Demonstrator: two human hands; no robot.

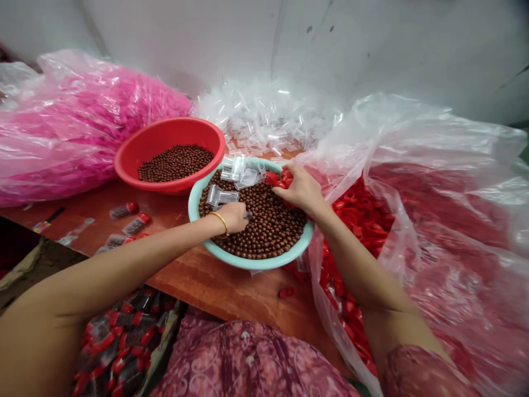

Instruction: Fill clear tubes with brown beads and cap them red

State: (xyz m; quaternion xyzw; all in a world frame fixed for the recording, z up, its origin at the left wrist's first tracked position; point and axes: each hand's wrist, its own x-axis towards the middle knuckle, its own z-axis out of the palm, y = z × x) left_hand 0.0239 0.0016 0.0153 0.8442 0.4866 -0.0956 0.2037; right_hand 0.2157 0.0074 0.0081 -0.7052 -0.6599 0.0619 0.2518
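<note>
A pale green basin in front of me holds many shiny brown balls. My left hand, with a gold bangle at the wrist, is closed low over the balls. The end of a small clear plastic tube shows past its fingers; the rest is hidden. Several empty clear tubes lie on the balls beside and beyond this hand. At the basin's far right side, my right hand has its thumb and fingers around red plastic caps heaped there.
A red basin with brown balls stands behind left. Capped, filled tubes lie on the table, more in a container below. Clear tubes are piled behind. Bags of pink pieces and red caps flank the basins.
</note>
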